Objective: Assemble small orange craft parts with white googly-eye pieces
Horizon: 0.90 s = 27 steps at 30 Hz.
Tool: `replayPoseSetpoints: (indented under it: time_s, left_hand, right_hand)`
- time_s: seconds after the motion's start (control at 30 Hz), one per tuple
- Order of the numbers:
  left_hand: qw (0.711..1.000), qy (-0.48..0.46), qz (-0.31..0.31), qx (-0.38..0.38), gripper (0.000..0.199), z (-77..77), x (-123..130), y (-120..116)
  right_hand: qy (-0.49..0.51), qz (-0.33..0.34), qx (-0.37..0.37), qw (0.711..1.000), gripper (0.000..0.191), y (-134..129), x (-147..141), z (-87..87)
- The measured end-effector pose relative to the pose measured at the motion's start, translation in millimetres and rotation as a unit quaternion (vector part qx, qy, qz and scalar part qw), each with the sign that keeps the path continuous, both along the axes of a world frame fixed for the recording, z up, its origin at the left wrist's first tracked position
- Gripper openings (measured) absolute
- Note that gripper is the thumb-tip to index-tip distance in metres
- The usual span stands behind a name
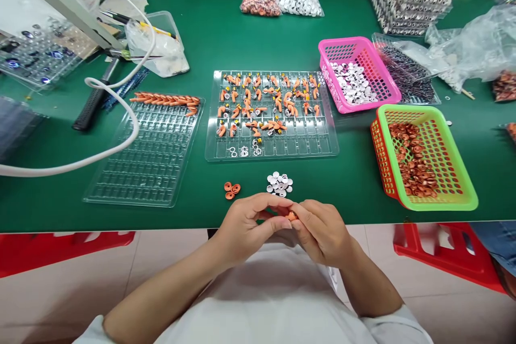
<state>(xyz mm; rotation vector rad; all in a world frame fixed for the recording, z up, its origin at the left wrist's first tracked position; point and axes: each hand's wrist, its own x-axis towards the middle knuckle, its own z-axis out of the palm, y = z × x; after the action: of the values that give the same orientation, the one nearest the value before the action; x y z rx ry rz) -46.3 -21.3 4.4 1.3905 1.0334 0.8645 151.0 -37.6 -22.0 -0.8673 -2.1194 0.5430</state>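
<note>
Nearest the camera, a pale grey cloth shirt front (258, 301) is seen, with two bare hands held together at the near edge of a green surface (226, 27). Between them sits a small, rounded orange piece (292, 216), partly covered: it is pinched by the thumb and fingertips of the left hand (244, 228) and met from the right by those of the right hand (325, 230). Whether anything is fitted to it cannot be told. Just beyond the hands, a few copper-orange dished discs (231, 190) are laid at left, and a loose heap of white round discs (279, 184) at right. Farther off, rows of curved orange pieces (278, 102) are carried by a clear plastic compartment tray (310, 146). So small a piece is probably best gripped lightly and evenly, with fingertips alone, and over the surface, lest it be dropped.
</note>
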Motion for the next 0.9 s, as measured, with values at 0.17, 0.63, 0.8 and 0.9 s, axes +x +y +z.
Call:
replayPoseSetpoints:
  time_s: [0.17, 0.63, 0.8, 0.9]
  left_hand:
    - [1.0, -0.01, -0.022, -0.012, 0.021, 1.5, -1.3, 2.7]
    - [0.991, -0.058, -0.042, 0.116, 0.015, -4.3, -1.4, 3.6]
    - [0.998, -0.036, -0.032, 0.04, 0.011, -0.6, -1.7, 1.2]
    - [0.999, -0.023, -0.007, -0.039, 0.012, 1.4, -1.2, -1.8]
  right_hand:
    - [-0.007, -0.013, 0.011, 1.0, 0.037, -0.6, -0.8, -0.2]
    - [0.034, 0.024, -0.06, 0.997, 0.023, 0.5, 0.7, 3.6]
    - [0.031, 0.036, -0.076, 0.996, 0.019, 0.5, 1.9, 4.9]
    - [0.034, 0.021, -0.058, 0.998, 0.025, -0.9, 1.2, 2.6]
